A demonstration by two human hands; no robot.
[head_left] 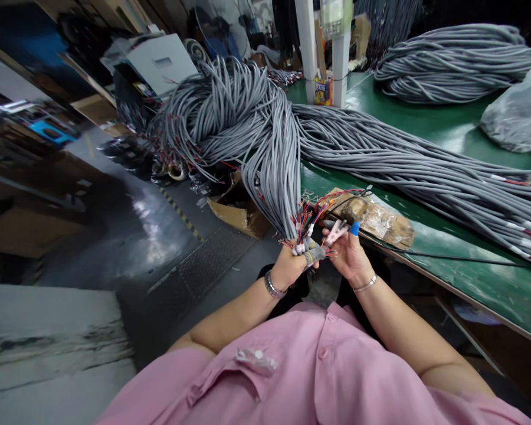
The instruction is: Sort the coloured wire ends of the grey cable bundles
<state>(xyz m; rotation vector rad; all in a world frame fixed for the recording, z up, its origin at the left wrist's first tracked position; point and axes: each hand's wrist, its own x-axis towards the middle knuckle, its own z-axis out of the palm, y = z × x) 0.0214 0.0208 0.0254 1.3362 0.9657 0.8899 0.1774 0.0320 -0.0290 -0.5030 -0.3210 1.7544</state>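
Observation:
My left hand [291, 267], with grey-and-yellow covers on its fingertips, is closed around the stripped ends of a grey cable [278, 192] at the table's edge. Thin coloured wires [307, 219] fan out above these fingers. Just to the right, my right hand [353, 258] has a blue cover on one finger. Between its thumb and fingers sits a small pale pink two-armed tool [336, 232], its exact kind unclear. The tool's lower end is close to the wire tips by my left hand; whether they touch cannot be made out.
A large heap of grey cables [230, 112] hangs over the table corner, with more lying along the green table [451, 224]. A wooden block [380, 224] with a brown lump lies near my right hand. Behind stand a white post [307, 53] and a coiled cable bundle [451, 65]. An opened carton [234, 206] is below.

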